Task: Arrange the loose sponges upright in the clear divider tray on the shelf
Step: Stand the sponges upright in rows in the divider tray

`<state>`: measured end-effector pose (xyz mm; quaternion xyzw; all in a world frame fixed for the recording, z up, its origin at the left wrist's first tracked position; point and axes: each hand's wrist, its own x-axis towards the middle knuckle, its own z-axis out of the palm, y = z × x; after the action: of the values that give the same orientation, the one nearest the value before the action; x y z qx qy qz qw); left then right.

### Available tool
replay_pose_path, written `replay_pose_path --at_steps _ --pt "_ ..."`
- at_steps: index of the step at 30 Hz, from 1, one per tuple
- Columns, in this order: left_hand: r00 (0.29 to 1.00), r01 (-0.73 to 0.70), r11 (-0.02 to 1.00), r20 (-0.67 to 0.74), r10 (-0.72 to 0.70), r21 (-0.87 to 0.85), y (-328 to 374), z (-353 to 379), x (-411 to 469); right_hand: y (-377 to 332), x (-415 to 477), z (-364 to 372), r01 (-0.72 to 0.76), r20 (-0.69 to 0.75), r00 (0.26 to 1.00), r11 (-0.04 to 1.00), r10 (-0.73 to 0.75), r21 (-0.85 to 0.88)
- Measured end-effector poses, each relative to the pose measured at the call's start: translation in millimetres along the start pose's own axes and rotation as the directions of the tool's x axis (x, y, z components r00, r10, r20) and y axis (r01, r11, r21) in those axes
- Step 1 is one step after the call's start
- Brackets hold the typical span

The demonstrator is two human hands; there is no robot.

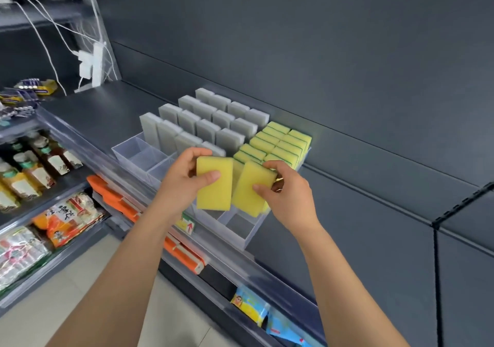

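Head view: the left hand (184, 178) pinches one yellow sponge (213, 183) upright, and the right hand (287, 189) pinches another sponge (250, 186) tilted. Both hover above the clear divider tray (139, 157).

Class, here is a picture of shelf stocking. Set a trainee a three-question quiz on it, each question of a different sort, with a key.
1. True or false: the left hand grips one yellow sponge, and the right hand grips another.
2. What colour are the left-row sponges standing in the clear divider tray? A grey, B orange, C blue.
3. Fill the gap: the tray's empty compartments lie along its ____ edge, nearest the person.

Key: 1 true; 2 A; 3 front.
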<state>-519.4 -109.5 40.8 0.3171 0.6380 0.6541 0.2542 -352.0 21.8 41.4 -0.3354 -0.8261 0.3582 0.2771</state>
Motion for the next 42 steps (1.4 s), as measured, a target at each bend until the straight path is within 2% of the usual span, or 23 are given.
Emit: replay_pose_path --at_steps 10,15,18,25,37,42 --pt "0.952 -0.022 1.000 0.305 0.026 -0.014 -6.9 -23.6 45.9 -16.9 -2.9 19.5 -0.109 -0.177 0.982 0.953 0.060 -0.283" --pt "0.915 -0.057 0.998 0.401 0.042 0.025 -9.1 -24.8 56.4 -19.4 -13.1 32.7 -0.146 -0.236 0.969 0.929 0.066 -0.341" --pt "0.895 -0.090 0.995 0.441 0.059 0.048 -7.5 -22.8 59.4 -20.1 -14.8 33.7 -0.136 -0.269 0.963 0.889 0.015 -0.438" --pt "0.888 -0.168 0.984 0.443 0.122 0.065 3.5 -12.7 62.1 -27.4 -15.3 36.7 -0.072 -0.153 0.988 0.814 -0.020 -0.576" --pt "0.895 -0.199 0.976 0.423 0.144 0.088 4.9 -13.7 65.3 -21.4 -14.5 40.3 -0.126 -0.088 0.992 0.786 0.090 -0.605" --pt "0.888 -0.222 0.966 0.437 0.143 0.136 0.9 -16.6 66.1 -16.9 -16.7 42.8 -0.149 -0.154 0.985 0.826 0.076 -0.544"
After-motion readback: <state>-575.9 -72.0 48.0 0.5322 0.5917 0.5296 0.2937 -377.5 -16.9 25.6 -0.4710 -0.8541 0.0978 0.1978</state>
